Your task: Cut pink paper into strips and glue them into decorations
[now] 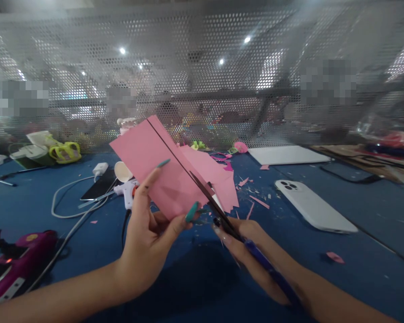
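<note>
A folded or stacked piece of pink paper [168,179] is held tilted above the table by my left hand [151,233], its fingers and thumb pressed on the lower edge. A dark line runs along the paper near its right edge. My right hand [252,255] is wrapped round blue-handled scissors [218,211]. Their dark blades lie at the paper's right edge, beside the line. Behind the held paper, more pink paper [222,177] lies on the table.
White phone [313,206] at right, white flat board [289,155] behind it. At left are a glue gun [126,190], a dark phone [99,185], white cable, yellow-green item [65,153] and purple device [23,262]. Pink scraps [259,202] dot the blue table [195,287]. Perforated screen behind.
</note>
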`<action>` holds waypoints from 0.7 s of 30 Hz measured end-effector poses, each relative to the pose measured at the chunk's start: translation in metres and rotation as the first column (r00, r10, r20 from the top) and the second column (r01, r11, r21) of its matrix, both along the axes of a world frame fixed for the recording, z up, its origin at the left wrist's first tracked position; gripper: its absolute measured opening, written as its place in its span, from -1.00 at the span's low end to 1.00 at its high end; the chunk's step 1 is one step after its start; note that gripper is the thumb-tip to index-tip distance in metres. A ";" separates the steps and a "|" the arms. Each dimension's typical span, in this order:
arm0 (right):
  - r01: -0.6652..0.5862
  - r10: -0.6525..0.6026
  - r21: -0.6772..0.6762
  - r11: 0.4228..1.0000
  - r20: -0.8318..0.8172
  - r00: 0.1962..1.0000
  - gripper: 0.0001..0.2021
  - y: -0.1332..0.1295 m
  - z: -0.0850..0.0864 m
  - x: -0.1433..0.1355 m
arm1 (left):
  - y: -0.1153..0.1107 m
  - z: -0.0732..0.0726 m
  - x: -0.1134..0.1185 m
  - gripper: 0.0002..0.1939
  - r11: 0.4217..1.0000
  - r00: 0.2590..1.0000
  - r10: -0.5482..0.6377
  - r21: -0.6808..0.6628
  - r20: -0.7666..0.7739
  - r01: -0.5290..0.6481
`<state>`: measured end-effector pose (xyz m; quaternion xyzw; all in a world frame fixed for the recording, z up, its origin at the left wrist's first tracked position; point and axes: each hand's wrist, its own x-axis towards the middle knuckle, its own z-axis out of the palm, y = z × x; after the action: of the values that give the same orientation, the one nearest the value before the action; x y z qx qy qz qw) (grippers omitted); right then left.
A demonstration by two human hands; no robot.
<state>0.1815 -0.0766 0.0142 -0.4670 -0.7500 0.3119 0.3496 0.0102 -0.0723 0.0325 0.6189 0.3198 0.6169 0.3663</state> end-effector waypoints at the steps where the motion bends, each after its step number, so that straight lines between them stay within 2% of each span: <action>1: 0.003 -0.003 0.002 1.000 0.001 1.000 -0.63 0.000 -0.001 0.000 | 0.000 0.000 0.000 -0.37 1.000 1.000 0.001 -0.002 -0.005 -0.001; 21: -0.010 0.015 -0.117 0.993 0.043 0.999 -0.66 0.001 0.004 0.002 | 0.002 0.000 -0.002 -0.36 1.000 1.000 0.004 -0.001 -0.013 -0.004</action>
<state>0.1831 -0.0756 0.0186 -0.4885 -0.7408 0.3473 0.3032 0.0077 -0.0705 0.0321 0.6221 0.3237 0.6133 0.3635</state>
